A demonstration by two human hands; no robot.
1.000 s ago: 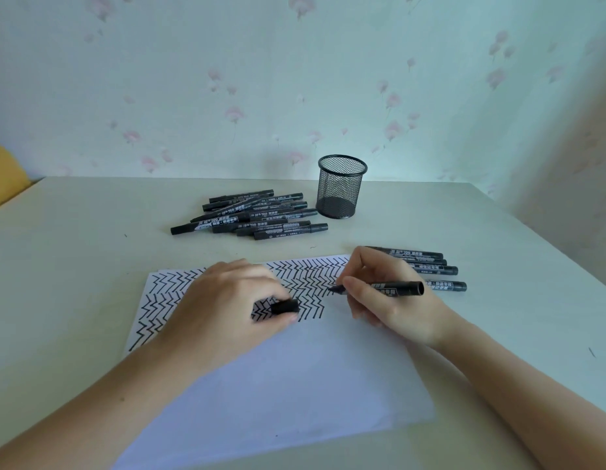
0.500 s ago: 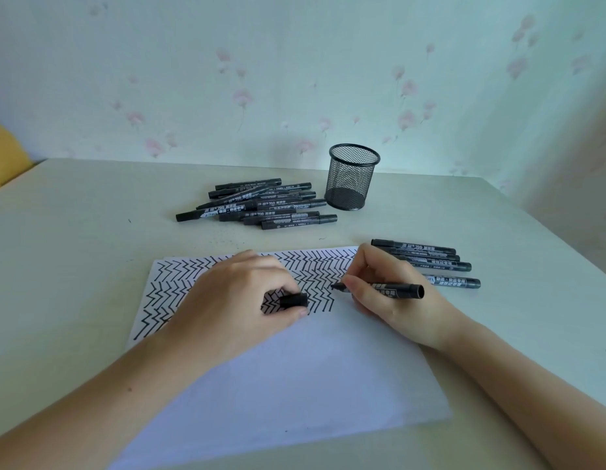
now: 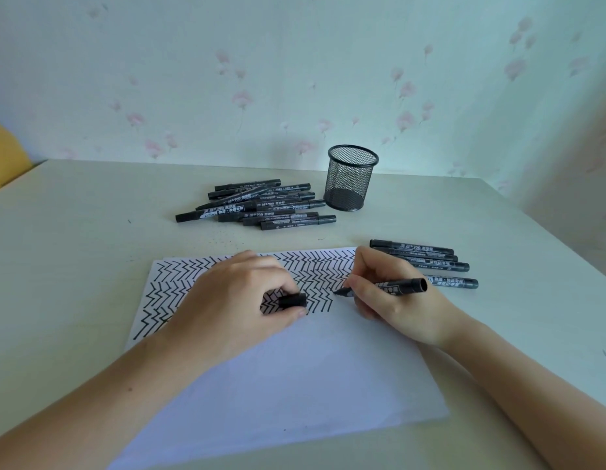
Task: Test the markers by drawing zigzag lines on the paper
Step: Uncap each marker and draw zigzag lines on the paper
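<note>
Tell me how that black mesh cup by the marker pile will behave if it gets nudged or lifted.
The mesh cup looks see-through and empty, so it is probably light for its size and would slide or tip at a nudge. It stands upright on the smooth table; on its side, its round wall would likely roll. The wire mesh should feel stiff rather than floppy.

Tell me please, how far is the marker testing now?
Done: zigzag lines fill the far strip of the paper, and four markers lie right of it, perhaps tested. In hand: the right hand holds an uncapped marker, tip at the last zigzag; the left hand pinches its cap. Left: probably the pile beside the empty mesh cup.
</note>
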